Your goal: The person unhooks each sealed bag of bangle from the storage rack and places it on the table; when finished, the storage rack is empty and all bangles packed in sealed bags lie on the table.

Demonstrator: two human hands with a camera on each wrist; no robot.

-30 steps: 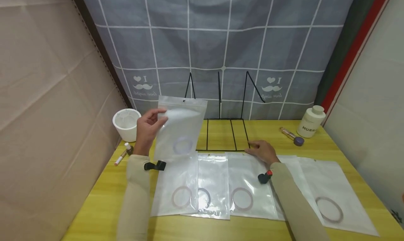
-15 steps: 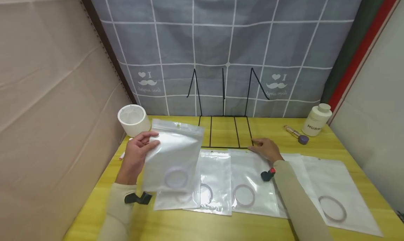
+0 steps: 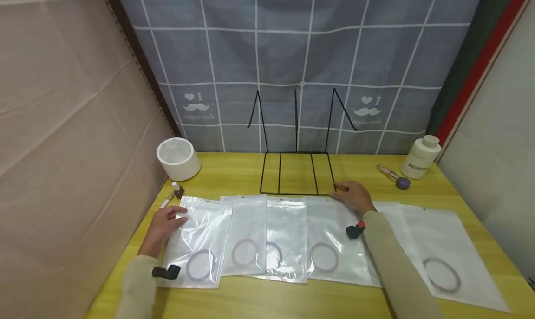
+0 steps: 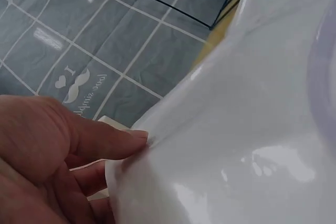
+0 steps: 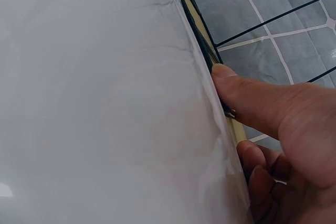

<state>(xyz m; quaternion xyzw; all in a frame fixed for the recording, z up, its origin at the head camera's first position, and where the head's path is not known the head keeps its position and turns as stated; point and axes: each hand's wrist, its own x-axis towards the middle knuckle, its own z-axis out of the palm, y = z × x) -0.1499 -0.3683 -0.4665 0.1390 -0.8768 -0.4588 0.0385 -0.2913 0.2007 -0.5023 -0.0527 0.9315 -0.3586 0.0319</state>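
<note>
My left hand [image 3: 162,227] pinches the upper left edge of a translucent zip bag [image 3: 196,231] at the left end of a row of bags. Thumb and fingers grip its plastic film [image 4: 210,129] in the left wrist view. Inside the bag shows a pale purple ring [image 3: 199,265]. My right hand [image 3: 353,197] holds the front right corner of a black wire rack [image 3: 297,194], its thumb [image 5: 247,90] on the wire. Below that hand lies another zip bag [image 3: 334,231] with a pinkish ring [image 3: 324,257].
More ring bags lie along the row, including one at the right [image 3: 451,244]. A white cup [image 3: 179,163] and a small brown bottle [image 3: 178,190] stand at the back left. At the back right are a white jar [image 3: 420,157] and a purple-capped tube [image 3: 393,176]. A grey curtain [image 3: 276,59] hangs behind.
My left hand has brought the zip bag down and left from in front of the rack to the left end of the row. The right hand has stayed at the rack's corner.
</note>
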